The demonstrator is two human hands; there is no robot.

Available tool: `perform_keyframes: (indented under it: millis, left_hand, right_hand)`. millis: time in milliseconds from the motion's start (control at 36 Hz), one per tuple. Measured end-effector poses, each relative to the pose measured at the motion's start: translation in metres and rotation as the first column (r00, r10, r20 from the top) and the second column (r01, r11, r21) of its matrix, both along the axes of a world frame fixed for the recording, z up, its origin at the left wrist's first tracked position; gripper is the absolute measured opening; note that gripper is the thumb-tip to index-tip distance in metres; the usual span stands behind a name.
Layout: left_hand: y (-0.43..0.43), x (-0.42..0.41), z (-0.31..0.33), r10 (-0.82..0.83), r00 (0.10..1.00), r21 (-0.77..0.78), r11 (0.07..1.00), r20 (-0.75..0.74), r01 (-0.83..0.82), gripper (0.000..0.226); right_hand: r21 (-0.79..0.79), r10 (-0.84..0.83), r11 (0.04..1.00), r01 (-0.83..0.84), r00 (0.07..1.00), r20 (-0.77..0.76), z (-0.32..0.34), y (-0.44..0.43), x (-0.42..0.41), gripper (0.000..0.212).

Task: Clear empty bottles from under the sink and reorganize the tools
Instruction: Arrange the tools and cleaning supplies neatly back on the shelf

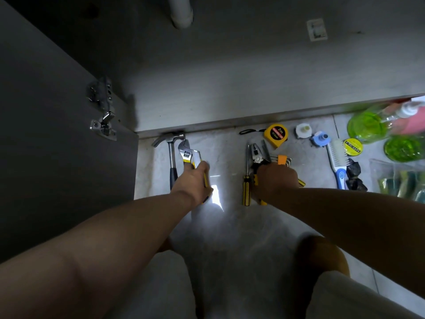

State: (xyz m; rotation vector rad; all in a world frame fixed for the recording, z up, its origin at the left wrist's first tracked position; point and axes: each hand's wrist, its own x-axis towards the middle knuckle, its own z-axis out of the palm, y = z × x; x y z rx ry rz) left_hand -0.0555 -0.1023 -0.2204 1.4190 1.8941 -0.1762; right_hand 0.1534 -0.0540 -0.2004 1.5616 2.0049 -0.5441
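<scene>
1. Green bottles [368,125] stand on the floor [230,226] outside the cabinet [230,88]; clearing looks largely done.
2. Tools lie on the floor, not yet stowed.
3. Left hand [195,178] grips the wrench [185,150]; right hand [276,178] curls round the pliers [256,155].

The scene is dimly lit and slightly grainy. The cabinet [230,77] and its door [57,139] are sunk in grey shadow. A hard white patch of glare is thrown on the floor [230,226] at the centre. The bottles [368,126] at the right edge are smeared by blur, and straight lines are bent by wide-angle distortion.
</scene>
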Motion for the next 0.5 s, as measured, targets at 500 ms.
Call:
perform_keyframes:
  millis: [500]
  left_hand:
    - [0.011,-0.019,0.006,0.196,0.956,0.09,0.971,0.218,-0.22,0.029]
  right_hand:
    - [-0.247,-0.32,0.939,0.239,0.869,-0.378,0.022,-0.009,-0.03,0.018]
